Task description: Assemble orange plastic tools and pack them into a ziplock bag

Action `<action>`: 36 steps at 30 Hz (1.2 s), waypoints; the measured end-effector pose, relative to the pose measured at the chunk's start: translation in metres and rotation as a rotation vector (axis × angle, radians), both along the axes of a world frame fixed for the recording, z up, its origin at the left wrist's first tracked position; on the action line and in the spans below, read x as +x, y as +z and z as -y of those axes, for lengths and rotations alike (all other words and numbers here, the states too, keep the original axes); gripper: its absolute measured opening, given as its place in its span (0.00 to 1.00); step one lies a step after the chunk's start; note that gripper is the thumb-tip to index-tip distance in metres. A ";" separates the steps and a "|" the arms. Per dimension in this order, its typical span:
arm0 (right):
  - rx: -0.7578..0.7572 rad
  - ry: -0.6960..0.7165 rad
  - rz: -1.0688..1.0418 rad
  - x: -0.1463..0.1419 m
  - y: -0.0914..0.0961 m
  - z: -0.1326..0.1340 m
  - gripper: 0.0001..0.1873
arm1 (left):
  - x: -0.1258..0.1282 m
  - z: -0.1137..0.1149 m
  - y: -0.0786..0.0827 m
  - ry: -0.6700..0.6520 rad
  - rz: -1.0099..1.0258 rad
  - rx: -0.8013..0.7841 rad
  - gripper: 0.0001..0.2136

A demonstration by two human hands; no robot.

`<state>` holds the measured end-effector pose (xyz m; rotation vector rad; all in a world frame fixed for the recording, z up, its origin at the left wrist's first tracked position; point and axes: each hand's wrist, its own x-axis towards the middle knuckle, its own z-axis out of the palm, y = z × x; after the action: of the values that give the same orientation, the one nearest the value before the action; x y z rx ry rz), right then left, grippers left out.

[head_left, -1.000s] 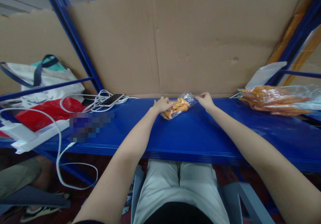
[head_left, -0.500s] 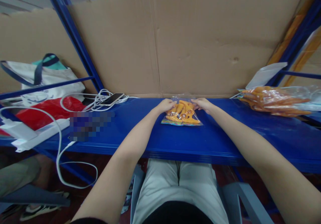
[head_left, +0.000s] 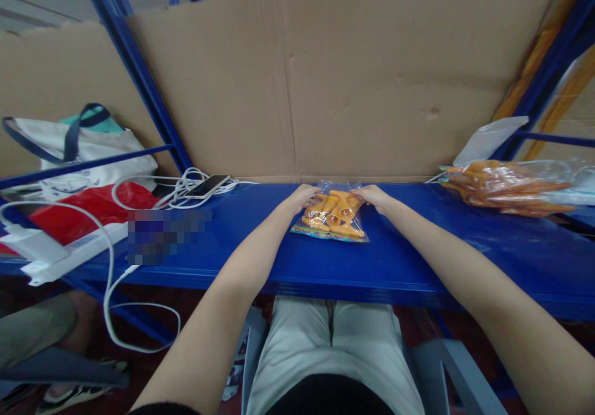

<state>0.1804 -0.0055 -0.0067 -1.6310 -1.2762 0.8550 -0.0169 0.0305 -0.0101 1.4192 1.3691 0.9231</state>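
Observation:
A clear plastic bag (head_left: 331,236) with a colourful strip along its near edge lies on the blue table (head_left: 307,272). Inside it are several orange, horn-shaped pieces (head_left: 341,207), some with round open ends. My left hand (head_left: 303,198) grips the bag at its far left side, fingers closed on the film. On the opposite side, my right hand (head_left: 370,196) pinches the far right edge. The fingertips of both hands are partly hidden by the bag and its glare.
More bagged orange pieces (head_left: 506,186) lie at the right. To the left are a phone (head_left: 211,186), coiled white cables (head_left: 179,192), a power strip (head_left: 79,254), a red bag (head_left: 93,210) and a cloth tote (head_left: 102,155). Cardboard (head_left: 362,80) stands behind. Another person's leg (head_left: 41,322) shows lower left.
The bag has shifted slightly nearer and to the left, and its contents have settled differently. My right hand has moved a little left with it; both hands keep hold.

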 end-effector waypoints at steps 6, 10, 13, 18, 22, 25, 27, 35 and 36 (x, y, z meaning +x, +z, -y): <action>0.043 0.066 -0.017 0.004 -0.007 -0.007 0.09 | -0.011 -0.008 -0.002 -0.051 0.021 -0.064 0.08; 0.047 0.112 -0.018 0.008 -0.013 -0.013 0.07 | -0.018 -0.010 -0.003 -0.054 -0.014 -0.036 0.08; 0.043 0.133 -0.033 0.012 -0.013 -0.014 0.09 | -0.021 -0.011 -0.005 -0.069 0.027 -0.027 0.10; 0.045 0.167 -0.058 0.019 -0.013 -0.016 0.08 | -0.023 -0.013 -0.008 -0.098 0.058 0.017 0.10; 0.067 0.189 -0.105 0.022 -0.016 -0.019 0.07 | -0.028 -0.015 -0.010 -0.168 0.086 0.044 0.09; 0.080 0.258 -0.175 0.024 -0.018 -0.017 0.08 | -0.034 -0.016 -0.010 -0.245 0.145 0.023 0.07; 0.074 0.296 -0.213 0.026 -0.017 -0.015 0.08 | -0.037 -0.017 -0.011 -0.276 0.157 0.003 0.07; 0.036 0.332 -0.278 0.029 -0.010 -0.007 0.10 | -0.042 -0.020 -0.011 -0.270 0.122 -0.027 0.11; 0.038 0.331 -0.269 0.028 -0.010 -0.007 0.11 | -0.042 -0.020 -0.010 -0.268 0.114 -0.027 0.11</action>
<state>0.2088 0.0016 -0.0170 -1.2420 -1.3775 1.1991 -0.0589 0.0502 -0.0205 1.4646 1.0728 0.7937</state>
